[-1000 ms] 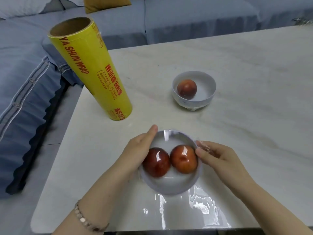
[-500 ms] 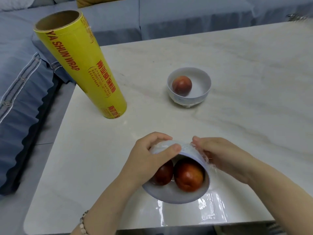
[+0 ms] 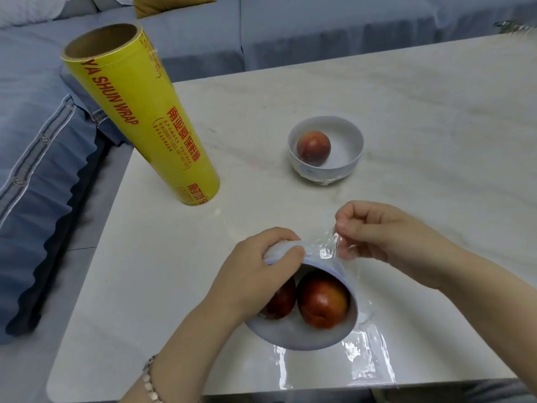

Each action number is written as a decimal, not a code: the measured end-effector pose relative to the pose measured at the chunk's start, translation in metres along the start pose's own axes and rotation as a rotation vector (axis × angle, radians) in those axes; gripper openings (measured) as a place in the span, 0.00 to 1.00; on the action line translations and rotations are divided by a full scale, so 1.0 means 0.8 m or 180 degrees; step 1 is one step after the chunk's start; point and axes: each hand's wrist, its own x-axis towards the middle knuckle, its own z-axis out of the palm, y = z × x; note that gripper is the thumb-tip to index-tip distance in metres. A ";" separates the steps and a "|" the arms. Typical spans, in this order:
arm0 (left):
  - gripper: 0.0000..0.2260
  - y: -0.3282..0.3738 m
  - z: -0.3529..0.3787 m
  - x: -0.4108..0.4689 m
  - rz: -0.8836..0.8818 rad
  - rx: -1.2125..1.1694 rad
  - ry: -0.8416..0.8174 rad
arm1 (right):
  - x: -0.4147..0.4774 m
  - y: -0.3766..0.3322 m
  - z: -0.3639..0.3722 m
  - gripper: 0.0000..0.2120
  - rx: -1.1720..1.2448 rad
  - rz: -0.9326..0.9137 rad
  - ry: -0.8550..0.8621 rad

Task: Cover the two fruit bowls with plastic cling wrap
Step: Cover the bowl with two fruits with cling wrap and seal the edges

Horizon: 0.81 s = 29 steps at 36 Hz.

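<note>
Near bowl (image 3: 293, 335) is tipped up on its side at the table (image 3: 406, 126) front edge, mouth facing the camera, w/ 2 fruits (image 3: 322, 303) sitting low against the wall. L hand (image 3: 261, 274) grips the raised rim, thumb inside, fingers curled over the outside. R hand (image 3: 386, 242) pinches a flap of cling film (image 3: 328, 251) btwn thumb and fingers just beside the bowl's back, pulling it up and away. The rest of the sheet trails down the bowl's R side and lies crinkled on the table near the edge. Can't tell if film already spans the mouth. Far bowl (image 3: 345, 149) w/ 1 fruit (image 3: 313, 146) sits upright mid-table, well apart; film looks bunched under its foot, so prob. done. Roll (image 3: 145, 120) stands on end at the table's L side. Risks, judged: bowl is tilted a lot, so if nothing covers the mouth the fruits could roll out, and off the edge since it's so close. Pulling too hard on a thin pinched flap may tear it or make it cling to itself in a wad, so no seal. If the L grip slips on the smooth rim, the bowl drops back and could yank the film loose. Loose sheet at the edge could also snag on a forearm.
</note>
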 end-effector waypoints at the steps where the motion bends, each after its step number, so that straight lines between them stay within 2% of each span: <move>1: 0.16 0.000 0.001 0.000 0.0010 -0.0029 0.0084 | 0.002 -0.003 0.001 0.05 0.0008 -0.0071 0.0082; 8: 0.12 -0.004 0.001 -0.009 0.0158 -0.0240 0.0262 | 0.020 0.001 0.012 0.10 -0.0179 -0.0376 0.0742; 10: 0.10 -0.005 0.001 -0.009 0.0142 -0.0311 0.0303 | 0.027 0.008 0.021 0.10 -0.0494 -0.0598 0.1004; 14: 0.13 -0.013 0.000 -0.010 0.0112 -0.0399 0.0435 | 0.039 0.029 0.035 0.12 -0.1095 -0.0795 0.1353; 18: 0.14 -0.018 -0.005 -0.016 0.0232 -0.0411 0.0470 | 0.044 0.052 0.038 0.11 -0.1623 -0.0522 0.1181; 22: 0.16 -0.014 -0.013 -0.018 0.0297 -0.0358 0.0026 | 0.043 0.055 0.038 0.11 -0.1545 -0.0344 0.0945; 24: 0.13 -0.014 -0.015 -0.015 0.0405 -0.0279 -0.0181 | 0.043 0.055 0.037 0.11 -0.1560 -0.0274 0.0860; 27: 0.12 -0.016 -0.016 -0.014 0.0481 -0.0320 -0.0241 | 0.043 0.056 0.039 0.11 -0.1609 -0.0129 0.0694; 29: 0.10 -0.018 -0.017 -0.013 0.0555 -0.0316 -0.0211 | 0.043 0.058 0.040 0.09 -0.1336 0.0041 0.0583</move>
